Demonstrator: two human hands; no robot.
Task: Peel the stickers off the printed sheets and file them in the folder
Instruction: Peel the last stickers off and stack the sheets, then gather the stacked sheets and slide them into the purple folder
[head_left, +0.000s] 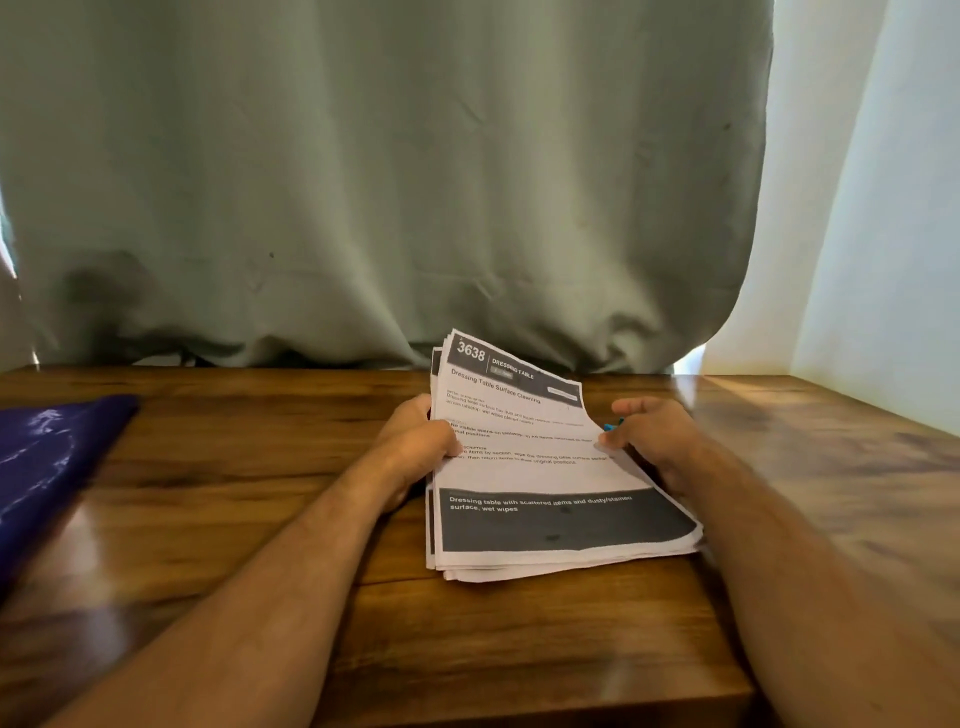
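Head view: a stack of printed sheets (545, 467) is seen near the middle of the wooden counter (208, 519), slightly toward its far edge, with its near end resting on the wood and its far end lifted. The left edge of the stack is gripped by the left hand (421, 441), thumb on top and fingers curled beneath. The right edge is touched by the right hand (649, 436), and a small blue thing, probably a sticker (613, 426), is pinched between its thumb and fingertips; whether it is peeled fully free cannot be told. One blue folder (47, 467) is laid at the left edge of the counter, well apart from the stack.

The paper is judged light, limp and prone to sliding, so the stack is best held at its side edges, clamped from above and below. The sticker is likely thin and tacky and is best taken by a corner.

Counted: one stack, its sheet number uncountable; one sticker seen; one folder.
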